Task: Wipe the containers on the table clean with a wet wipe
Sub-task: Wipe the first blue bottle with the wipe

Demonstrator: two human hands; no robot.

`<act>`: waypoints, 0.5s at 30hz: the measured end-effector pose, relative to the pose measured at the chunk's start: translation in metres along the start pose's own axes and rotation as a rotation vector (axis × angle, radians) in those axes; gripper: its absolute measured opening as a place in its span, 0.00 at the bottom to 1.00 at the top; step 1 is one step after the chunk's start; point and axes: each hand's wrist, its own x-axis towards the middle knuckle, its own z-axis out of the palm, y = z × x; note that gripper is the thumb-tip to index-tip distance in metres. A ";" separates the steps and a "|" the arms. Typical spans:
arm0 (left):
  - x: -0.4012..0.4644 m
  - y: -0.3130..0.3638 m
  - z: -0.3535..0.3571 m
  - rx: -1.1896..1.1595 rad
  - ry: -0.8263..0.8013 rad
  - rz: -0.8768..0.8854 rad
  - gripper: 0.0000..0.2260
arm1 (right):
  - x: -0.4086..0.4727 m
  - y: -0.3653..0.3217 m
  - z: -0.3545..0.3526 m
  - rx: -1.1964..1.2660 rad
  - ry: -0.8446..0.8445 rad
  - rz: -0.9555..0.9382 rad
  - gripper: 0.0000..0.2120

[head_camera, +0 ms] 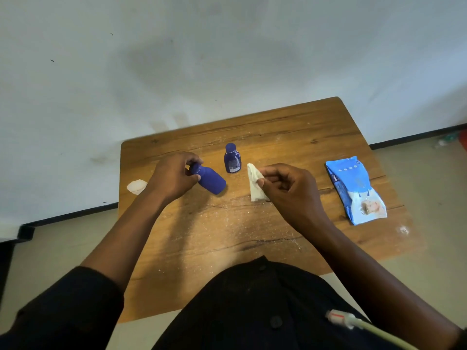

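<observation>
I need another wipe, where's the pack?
The blue wipes pack lies flat on the table's right side, right of the right hand holding the wipe.

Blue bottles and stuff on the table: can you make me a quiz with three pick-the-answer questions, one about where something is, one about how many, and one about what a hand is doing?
1. Where does the wet wipe pack lie?
A. On the table's right side
B. Between the two bottles
C. Under the left hand

2. How many blue bottles are on the table?
A. One
B. Two
C. Four

3. What is the right hand doing?
A. Resting flat and empty
B. Holding a bottle cap
C. Pinching a white wipe

Answers:
1. A, the pack lies to the right of both hands.
2. B, a tilted bottle is gripped at its cap end by the left hand, and an upright bottle stands behind it.
3. C, the white wipe hangs from its fingertips.
</observation>
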 end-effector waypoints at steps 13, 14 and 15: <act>0.030 -0.010 0.010 0.208 -0.054 0.024 0.20 | -0.004 0.002 0.005 0.017 0.010 -0.009 0.13; 0.031 -0.011 0.011 0.222 -0.053 0.026 0.20 | -0.004 0.002 0.005 0.014 0.011 -0.009 0.12; 0.033 -0.011 0.012 0.236 -0.053 0.025 0.21 | -0.005 0.002 0.005 0.012 0.012 -0.008 0.12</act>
